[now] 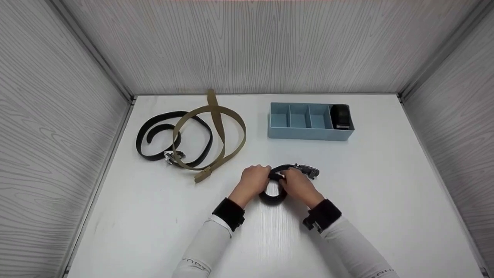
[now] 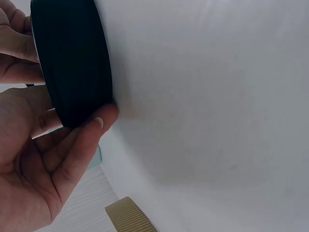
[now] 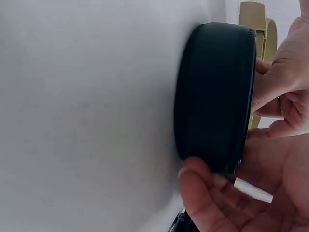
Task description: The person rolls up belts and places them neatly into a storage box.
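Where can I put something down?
The table is bare right of the tray, and in front of the tan belt, left of the left hand. It's crowded where that belt crosses a black belt, and around that hand and the right hand.

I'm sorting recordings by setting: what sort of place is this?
Probably a recording booth or test station: grey wood-grain panels enclose the white table on three sides, and the person wears black wristbands.

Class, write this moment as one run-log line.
left hand: holds coiled black belt | right hand: holds same belt | blue tray: black item in rightmost compartment | tan belt: overlaps another black belt
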A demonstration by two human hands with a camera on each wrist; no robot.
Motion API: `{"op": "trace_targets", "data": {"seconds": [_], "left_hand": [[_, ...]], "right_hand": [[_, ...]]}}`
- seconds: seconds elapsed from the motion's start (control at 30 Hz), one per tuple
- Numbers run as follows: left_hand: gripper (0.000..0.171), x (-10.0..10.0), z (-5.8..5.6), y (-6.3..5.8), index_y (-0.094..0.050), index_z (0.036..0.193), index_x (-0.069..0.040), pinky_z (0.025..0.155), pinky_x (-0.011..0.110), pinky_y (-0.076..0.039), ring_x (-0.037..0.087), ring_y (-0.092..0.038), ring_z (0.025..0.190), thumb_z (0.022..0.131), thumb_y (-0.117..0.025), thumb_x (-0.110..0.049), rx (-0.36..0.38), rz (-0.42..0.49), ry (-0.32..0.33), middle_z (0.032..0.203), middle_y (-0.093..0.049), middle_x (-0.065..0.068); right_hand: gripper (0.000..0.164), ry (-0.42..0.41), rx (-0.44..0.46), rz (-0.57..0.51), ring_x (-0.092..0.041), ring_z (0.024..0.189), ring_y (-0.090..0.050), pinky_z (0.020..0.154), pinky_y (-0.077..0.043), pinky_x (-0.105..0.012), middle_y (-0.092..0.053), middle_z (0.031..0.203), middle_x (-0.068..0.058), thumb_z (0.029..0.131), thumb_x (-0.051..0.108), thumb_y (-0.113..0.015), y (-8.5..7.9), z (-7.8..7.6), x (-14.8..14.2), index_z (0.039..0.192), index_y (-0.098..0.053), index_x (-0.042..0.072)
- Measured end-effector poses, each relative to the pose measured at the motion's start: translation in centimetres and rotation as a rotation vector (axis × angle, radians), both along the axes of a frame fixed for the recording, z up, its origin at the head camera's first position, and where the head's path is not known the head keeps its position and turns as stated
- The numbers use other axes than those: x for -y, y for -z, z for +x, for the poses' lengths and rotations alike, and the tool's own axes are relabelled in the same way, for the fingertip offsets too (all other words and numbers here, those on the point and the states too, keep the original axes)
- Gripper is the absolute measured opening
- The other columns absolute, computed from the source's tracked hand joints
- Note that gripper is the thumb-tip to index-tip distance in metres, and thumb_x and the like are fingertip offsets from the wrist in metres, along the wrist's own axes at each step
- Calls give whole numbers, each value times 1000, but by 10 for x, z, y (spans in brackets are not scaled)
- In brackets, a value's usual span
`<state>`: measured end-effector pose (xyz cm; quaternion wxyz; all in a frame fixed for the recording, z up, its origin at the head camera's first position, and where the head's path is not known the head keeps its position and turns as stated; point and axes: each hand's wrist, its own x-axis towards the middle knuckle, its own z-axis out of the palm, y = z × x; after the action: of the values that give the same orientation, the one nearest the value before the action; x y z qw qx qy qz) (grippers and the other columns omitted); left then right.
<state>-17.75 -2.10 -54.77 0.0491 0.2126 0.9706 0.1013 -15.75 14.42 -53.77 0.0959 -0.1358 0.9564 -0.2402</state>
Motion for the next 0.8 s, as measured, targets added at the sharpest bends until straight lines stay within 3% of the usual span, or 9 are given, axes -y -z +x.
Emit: {"op": "trace_targets", "data": {"seconds": [0.13, 0.3, 0.47, 0.63, 0.8], "left_hand": [[8, -1, 1, 2, -66, 91, -5, 61, 43, -52, 32, -67, 72, 88, -65, -13, -3, 22, -14, 82, -69, 13], [8, -1, 1, 2, -67, 90, -6, 59, 42, -52, 30, -67, 72, 87, -67, -14, 0, 21, -25, 81, -69, 11], [11, 0, -2, -2, -70, 85, -6, 61, 39, -52, 26, -67, 72, 88, -69, -17, 37, 25, -23, 80, -69, 9], [16, 0, -4, -4, -72, 85, -5, 63, 40, -52, 27, -67, 73, 89, -69, -20, 45, 11, -16, 81, -70, 10], [13, 1, -3, -3, -71, 86, -4, 64, 42, -52, 30, -66, 74, 89, -68, -17, 53, 27, -21, 82, -69, 12]], "right_hand": [[14, 75, 68, 3, -23, 70, -59, 65, -49, -39, -61, 78, -7, 90, 16, -69, -2, 4, -3, 85, -65, 4], [13, 45, 52, 21, -20, 59, -55, 57, -47, -35, -57, 68, -5, 87, 6, -65, -3, 7, -3, 75, -61, 4], [12, 31, 36, -4, -19, 61, -58, 57, -49, -35, -60, 70, -6, 89, 2, -63, -1, 3, -3, 77, -64, 4], [3, 9, 28, -72, -19, 73, -60, 67, -51, -36, -66, 83, -7, 89, 5, -69, 3, -1, -5, 91, -70, 3], [11, 114, 119, -122, -15, 58, -58, 54, -48, -31, -63, 70, -3, 89, 14, -72, 3, 3, -11, 86, -69, 3]]}}
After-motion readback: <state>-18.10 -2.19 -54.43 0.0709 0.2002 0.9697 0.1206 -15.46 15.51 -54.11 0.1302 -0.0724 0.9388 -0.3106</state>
